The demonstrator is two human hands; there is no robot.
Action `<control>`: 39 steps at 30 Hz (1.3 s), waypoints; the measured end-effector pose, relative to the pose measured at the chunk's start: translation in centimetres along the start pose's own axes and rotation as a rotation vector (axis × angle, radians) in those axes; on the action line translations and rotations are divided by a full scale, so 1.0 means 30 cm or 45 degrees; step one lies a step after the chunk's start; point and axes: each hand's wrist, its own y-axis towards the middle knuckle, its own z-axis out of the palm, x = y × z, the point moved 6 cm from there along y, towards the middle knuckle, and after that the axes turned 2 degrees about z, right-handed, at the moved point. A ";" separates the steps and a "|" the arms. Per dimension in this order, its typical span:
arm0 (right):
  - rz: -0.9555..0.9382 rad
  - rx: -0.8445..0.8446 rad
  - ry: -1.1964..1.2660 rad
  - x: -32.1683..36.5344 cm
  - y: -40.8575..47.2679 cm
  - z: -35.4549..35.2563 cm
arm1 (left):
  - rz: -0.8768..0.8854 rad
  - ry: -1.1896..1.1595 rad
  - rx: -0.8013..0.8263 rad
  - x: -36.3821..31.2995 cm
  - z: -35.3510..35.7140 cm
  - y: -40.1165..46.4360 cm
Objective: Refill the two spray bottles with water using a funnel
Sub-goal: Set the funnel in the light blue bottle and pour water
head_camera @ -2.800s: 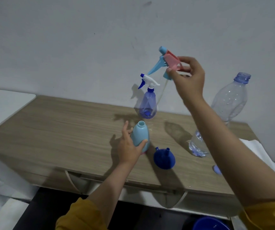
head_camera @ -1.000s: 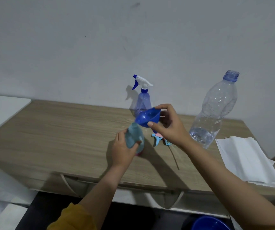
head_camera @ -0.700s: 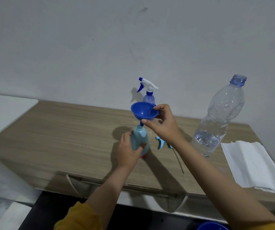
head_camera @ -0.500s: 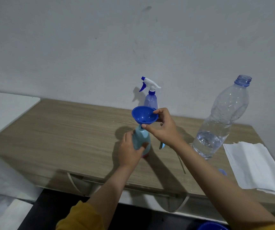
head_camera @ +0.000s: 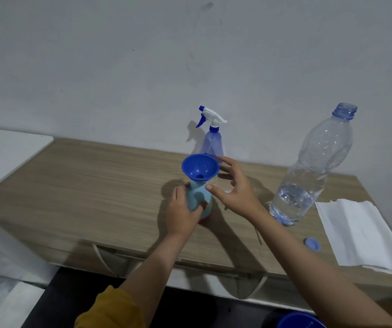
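Observation:
A dark blue funnel [head_camera: 200,168] sits upright in the neck of the light blue spray bottle [head_camera: 199,197], whose spray head is off. My left hand [head_camera: 182,213] grips that bottle's body on the wooden table [head_camera: 95,185]. My right hand [head_camera: 234,191] hovers just right of the funnel with fingers spread, holding nothing. A clear violet spray bottle [head_camera: 211,142] with a white and blue trigger head stands behind, near the wall. A large clear water bottle [head_camera: 313,169], uncapped and partly filled, stands at the right. The removed spray head is mostly hidden behind my right hand.
The water bottle's blue cap [head_camera: 312,243] lies near the table's front edge. White paper towels [head_camera: 358,233] lie at the table's right end. A blue round container's rim [head_camera: 300,320] shows at the bottom edge. A white surface [head_camera: 5,150] adjoins the table's left end.
My right hand picked up the funnel, set its spout into the light blue bottle's neck, and has now let go, fingers apart. My left hand kept hold of the bottle.

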 end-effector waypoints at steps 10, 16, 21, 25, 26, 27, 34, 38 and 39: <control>0.216 -0.137 -0.140 -0.159 -0.081 -0.110 | 0.039 -0.019 0.008 0.003 0.000 -0.002; 0.207 -0.253 -0.307 -0.175 -0.108 -0.137 | 0.041 -0.030 0.029 0.003 0.002 0.001; -0.190 -0.829 -0.527 -0.099 -0.233 -0.264 | 0.045 -0.059 0.022 0.019 0.009 0.007; -0.183 -1.208 -0.575 -0.104 -0.267 -0.394 | 0.033 -0.052 0.010 0.025 0.013 0.008; -0.133 -1.275 -0.559 -0.111 -0.263 -0.426 | 0.025 -0.049 0.016 0.026 0.012 0.007; -0.102 -1.316 -0.553 -0.113 -0.254 -0.456 | 0.020 -0.041 0.020 0.027 0.010 0.006; -0.123 -1.078 -0.498 -0.105 -0.135 -0.562 | 0.030 -0.002 0.030 0.018 0.001 0.000; -0.082 -1.035 -0.471 -0.113 -0.100 -0.565 | 0.026 -0.001 0.052 0.016 -0.002 0.002; -0.085 -1.035 -0.482 -0.110 -0.093 -0.562 | 0.024 -0.005 0.055 0.016 -0.002 0.001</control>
